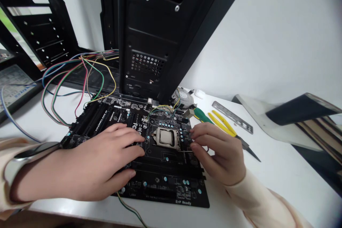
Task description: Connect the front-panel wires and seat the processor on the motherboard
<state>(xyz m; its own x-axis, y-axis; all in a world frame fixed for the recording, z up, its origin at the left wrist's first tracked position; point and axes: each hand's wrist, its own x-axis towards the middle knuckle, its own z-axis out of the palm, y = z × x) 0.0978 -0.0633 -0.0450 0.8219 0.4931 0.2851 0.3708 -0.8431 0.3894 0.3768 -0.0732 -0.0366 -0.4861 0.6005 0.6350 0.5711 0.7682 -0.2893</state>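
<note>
A black motherboard (171,185) lies flat on the white table, under both hands. At its centre sits a silver CPU (165,138) in a metal socket frame (154,139). My left hand (104,160) rests spread over the board left of the socket, its fingertips close to the frame. My right hand (219,151) comes in from the right, with its fingertips at the socket's right edge. Those fingertips may be touching the thin metal socket lever (184,150), but I cannot tell whether they grip it. Neither hand visibly holds anything.
A black PC case (149,25) stands upright behind the board, with coloured wires (85,74) trailing out. To the right lie a green-handled screwdriver (201,115), yellow-handled pliers (221,124), a metal I/O shield (232,117) and a small cooler fan (183,98).
</note>
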